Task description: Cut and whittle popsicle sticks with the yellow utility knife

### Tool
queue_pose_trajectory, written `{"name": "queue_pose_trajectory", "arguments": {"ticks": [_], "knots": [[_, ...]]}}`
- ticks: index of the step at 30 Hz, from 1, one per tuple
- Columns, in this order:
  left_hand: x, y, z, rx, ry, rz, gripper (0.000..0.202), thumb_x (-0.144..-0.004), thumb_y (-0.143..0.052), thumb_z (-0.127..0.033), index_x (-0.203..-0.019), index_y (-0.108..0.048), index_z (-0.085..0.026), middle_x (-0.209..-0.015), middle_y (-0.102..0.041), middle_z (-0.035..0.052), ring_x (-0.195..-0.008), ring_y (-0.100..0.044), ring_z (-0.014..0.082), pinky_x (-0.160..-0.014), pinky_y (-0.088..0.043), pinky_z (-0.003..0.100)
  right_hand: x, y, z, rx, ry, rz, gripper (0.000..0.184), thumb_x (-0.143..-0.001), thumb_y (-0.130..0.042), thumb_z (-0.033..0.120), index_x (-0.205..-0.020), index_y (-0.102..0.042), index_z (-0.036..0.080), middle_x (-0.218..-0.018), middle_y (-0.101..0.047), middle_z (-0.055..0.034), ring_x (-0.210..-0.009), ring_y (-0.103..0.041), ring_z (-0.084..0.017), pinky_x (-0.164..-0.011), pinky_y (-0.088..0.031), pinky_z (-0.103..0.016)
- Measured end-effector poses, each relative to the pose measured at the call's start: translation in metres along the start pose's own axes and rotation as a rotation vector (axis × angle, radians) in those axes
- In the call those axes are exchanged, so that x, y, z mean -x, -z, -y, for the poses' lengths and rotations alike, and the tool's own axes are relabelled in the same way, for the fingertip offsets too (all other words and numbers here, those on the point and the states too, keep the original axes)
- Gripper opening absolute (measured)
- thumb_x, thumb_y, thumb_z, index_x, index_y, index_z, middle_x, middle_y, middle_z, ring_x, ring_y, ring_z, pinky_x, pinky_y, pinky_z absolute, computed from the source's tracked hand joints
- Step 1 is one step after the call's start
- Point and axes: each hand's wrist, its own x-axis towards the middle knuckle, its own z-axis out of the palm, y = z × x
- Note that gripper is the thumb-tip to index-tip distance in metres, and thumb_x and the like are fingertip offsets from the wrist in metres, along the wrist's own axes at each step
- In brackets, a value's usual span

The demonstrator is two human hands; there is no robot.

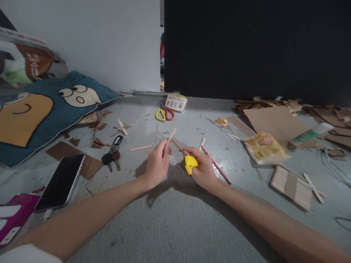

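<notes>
My left hand [157, 163] is closed around a thin wooden craft stick [172, 136] that points up and away from me. My right hand [202, 168] grips a small yellow cutter [190, 163], and its fingertips also pinch a second wooden stick [176, 144] that meets the first one between the hands. A red pencil [216, 165] lies on the grey surface just right of my right hand. Both hands rest low over the surface near the middle of the view.
A phone [60, 180] and keys [113, 153] lie to the left, near a blue cushion [41, 109]. Yellow-and-red scissors [164, 114] sit farther back. At the right are a yellow packet [263, 148], a stick bundle [291, 186], cardboard scraps [271, 120] and a glue tube [311, 133].
</notes>
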Motion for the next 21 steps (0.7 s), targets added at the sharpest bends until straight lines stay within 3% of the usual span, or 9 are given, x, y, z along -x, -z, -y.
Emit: {"name": "queue_pose_trajectory", "arguments": {"ticks": [6, 21], "knots": [[0.0002, -0.0002, 0.0001, 0.0, 0.002, -0.001, 0.022, -0.109, -0.043, -0.026, -0.092, -0.058, -0.022, -0.071, -0.061, -0.0019, -0.062, -0.057, 0.013, -0.062, -0.042, 0.025, 0.0016, -0.0014, -0.0002, 0.003, 0.017, -0.056, 0.017, -0.099, -0.058, 0.027, -0.103, -0.073, 0.021, -0.067, -0.069, 0.0004, -0.052, -0.055, -0.012, -0.05, -0.042, -0.023], [0.0015, 0.0004, -0.0001, -0.051, -0.024, 0.026, 0.023, -0.109, -0.043, -0.028, -0.097, -0.06, -0.021, -0.072, -0.061, -0.0012, -0.062, -0.057, 0.0137, -0.065, -0.044, 0.026, 0.0023, -0.001, 0.0021, 0.018, -0.005, -0.016, 0.017, -0.099, -0.056, 0.026, -0.103, -0.072, 0.021, -0.075, -0.074, -0.0025, -0.058, -0.064, -0.014, -0.054, -0.047, -0.025]]}}
